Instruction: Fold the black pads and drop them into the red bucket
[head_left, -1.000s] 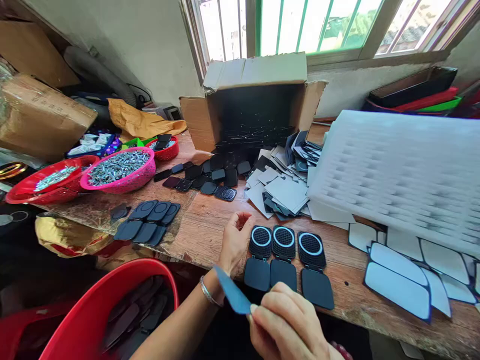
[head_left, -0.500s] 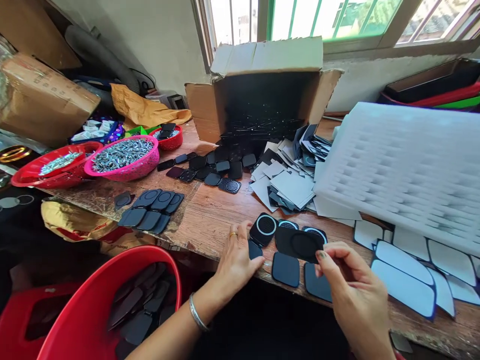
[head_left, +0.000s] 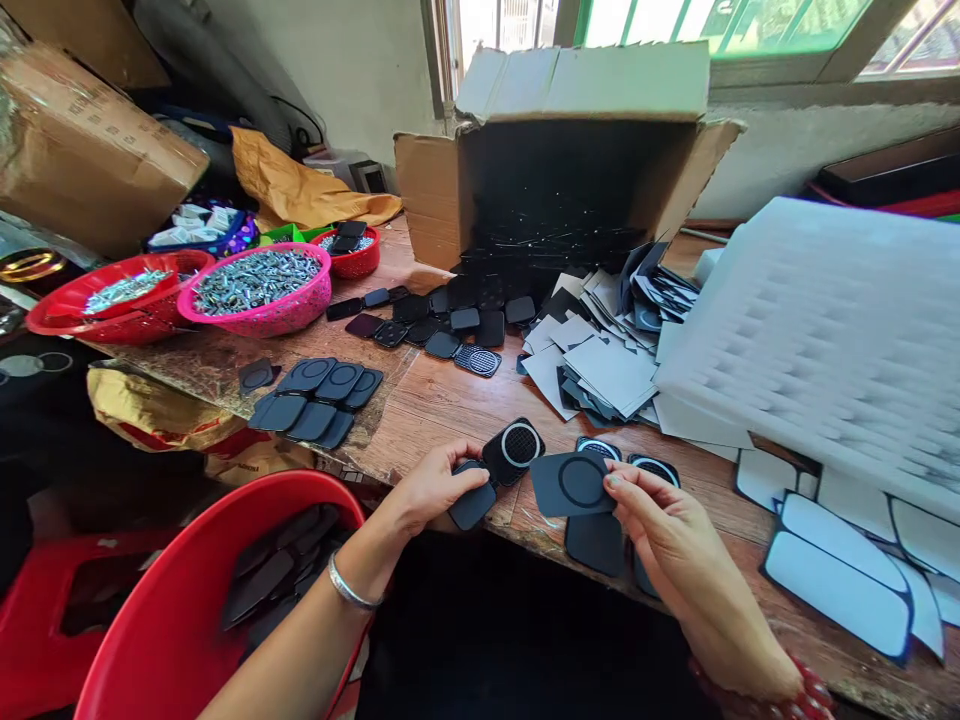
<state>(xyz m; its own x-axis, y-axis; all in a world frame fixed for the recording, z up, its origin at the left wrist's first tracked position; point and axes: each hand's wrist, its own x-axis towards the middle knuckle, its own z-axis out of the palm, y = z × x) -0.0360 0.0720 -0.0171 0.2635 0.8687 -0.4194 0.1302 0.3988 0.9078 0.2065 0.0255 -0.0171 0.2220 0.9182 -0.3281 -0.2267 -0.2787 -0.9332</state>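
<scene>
- Hinged black piece (head_left: 514, 452) with pale ring is held by the left hand (head_left: 439, 490), above the table's front edge; its plain panel is pinched between thumb and curled fingers, ringed half tilted up beyond them.
- Thin dark sheet (head_left: 551, 490) is gripped at its right edge by the right hand (head_left: 664, 520), between thumb and fingers; hand mostly closed, dark circle on the sheet turned to the camera.
- Sheet and hinged piece are kept apart, sheet to the right.
- Two more ringed pieces (head_left: 596, 548) are laid opened out on the table (head_left: 427, 400), partly hidden by sheet and right hand.
- Group of circle-marked black pieces (head_left: 322, 395) is set at left on the table, overlapping.
- Loose black pieces (head_left: 442, 345) are scattered before the cardboard box (head_left: 427, 195), which is opened toward the camera.
- Pale and dark sheets (head_left: 611, 370) are heaped right of those.
- White foam sheet (head_left: 825, 320) is placed at far right, rounded white panels (head_left: 836, 575) spread in front.
- Small metal parts (head_left: 259, 282) are piled in the pink basket (head_left: 277, 317); red basket (head_left: 52, 318) is stood beside it.
- More dark pieces are contained in the red bucket (head_left: 135, 620), lower left.
</scene>
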